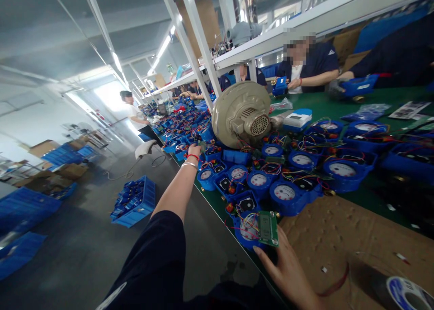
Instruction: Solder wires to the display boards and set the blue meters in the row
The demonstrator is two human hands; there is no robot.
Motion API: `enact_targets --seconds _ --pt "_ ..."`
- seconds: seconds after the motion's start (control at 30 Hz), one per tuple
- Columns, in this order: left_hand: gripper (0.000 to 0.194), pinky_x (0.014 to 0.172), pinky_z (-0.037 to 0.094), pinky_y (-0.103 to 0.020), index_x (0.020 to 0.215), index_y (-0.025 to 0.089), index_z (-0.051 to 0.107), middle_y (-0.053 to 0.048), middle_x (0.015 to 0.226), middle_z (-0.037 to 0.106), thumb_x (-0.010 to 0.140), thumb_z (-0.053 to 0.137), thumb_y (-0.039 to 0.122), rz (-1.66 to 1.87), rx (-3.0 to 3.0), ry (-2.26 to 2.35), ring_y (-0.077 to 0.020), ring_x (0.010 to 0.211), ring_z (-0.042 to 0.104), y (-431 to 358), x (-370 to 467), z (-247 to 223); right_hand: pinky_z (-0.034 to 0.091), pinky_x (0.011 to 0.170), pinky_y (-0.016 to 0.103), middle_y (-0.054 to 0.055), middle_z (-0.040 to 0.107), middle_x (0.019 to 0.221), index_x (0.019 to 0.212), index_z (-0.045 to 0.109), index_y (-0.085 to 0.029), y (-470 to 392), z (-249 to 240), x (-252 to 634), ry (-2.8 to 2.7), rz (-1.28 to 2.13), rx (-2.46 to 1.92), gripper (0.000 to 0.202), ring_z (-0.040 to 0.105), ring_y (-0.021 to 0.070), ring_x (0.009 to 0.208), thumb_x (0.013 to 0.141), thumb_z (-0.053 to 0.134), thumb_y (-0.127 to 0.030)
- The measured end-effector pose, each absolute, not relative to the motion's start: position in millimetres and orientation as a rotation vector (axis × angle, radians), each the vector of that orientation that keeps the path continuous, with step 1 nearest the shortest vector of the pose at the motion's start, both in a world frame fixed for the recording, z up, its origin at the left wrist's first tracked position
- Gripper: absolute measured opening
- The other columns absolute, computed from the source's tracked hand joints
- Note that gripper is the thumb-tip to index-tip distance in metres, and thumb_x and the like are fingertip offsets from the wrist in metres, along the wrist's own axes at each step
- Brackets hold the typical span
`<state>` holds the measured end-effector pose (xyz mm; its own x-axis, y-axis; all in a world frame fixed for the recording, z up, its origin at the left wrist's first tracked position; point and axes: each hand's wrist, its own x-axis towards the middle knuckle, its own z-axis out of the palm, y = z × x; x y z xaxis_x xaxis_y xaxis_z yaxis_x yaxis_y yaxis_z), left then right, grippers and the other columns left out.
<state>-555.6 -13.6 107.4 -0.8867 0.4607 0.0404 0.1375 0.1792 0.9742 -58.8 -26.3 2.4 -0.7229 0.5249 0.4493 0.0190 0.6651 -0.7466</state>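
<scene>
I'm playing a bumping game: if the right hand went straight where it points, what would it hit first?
Probably the green circuit board, which looks right in front of the right hand; depth is unclear, so they may even be touching.

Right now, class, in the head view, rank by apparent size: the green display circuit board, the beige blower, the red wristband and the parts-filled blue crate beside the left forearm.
1. Beige blower
2. Parts-filled blue crate
3. Green display circuit board
4. Red wristband

The crate stands farther off than the board; this ranks apparent size only.
</scene>
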Motion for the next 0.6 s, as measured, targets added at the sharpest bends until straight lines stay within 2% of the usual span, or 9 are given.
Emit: enact_targets --seconds 0.23,0.43,0.6 --pt "0.021 0.077 0.054 -0.034 0.103 0.010 0.061 -0.006 0.096 0.065 0.088 0.060 0.024 1.748 0.566 2.155 -0.0157 0.084 0.064 -10.4 -553.8 107.2 0.044 0.104 0.052 0.013 0.048 0.139 0.132 0.046 -0.021 -25.3 4.9 -60.4 -2.212 0.999 -0.414 0.048 0.043 0.0304 0.130 0.088 0.058 -0.039" --pt "0.020 0.080 0.054 -0.036 0.100 0.011 0.061 -0.006 0.098 0.065 0.089 0.059 0.028 1.661 0.631 2.183 -0.0166 0.089 0.064 -9.7 -541.4 105.3 0.043 0.104 0.053 0.014 0.047 0.139 0.133 0.044 -0.021 -25.4 3.7 -59.6 -2.227 0.999 -0.413 0.050 0.042 0.0304 0.131 0.089 0.058 -0.039" --pt "0.029 0.082 0.054 -0.038 0.111 0.014 0.059 -0.008 0.110 0.061 0.090 0.057 0.035 1.551 0.705 2.298 -0.0199 0.096 0.061 -8.9 -528.5 106.2 0.041 0.106 0.054 0.013 0.047 0.139 0.134 0.042 -0.022 -25.7 4.2 -58.4 -2.240 1.016 -0.413 0.049 0.040 0.0298 0.132 0.090 0.057 -0.039"
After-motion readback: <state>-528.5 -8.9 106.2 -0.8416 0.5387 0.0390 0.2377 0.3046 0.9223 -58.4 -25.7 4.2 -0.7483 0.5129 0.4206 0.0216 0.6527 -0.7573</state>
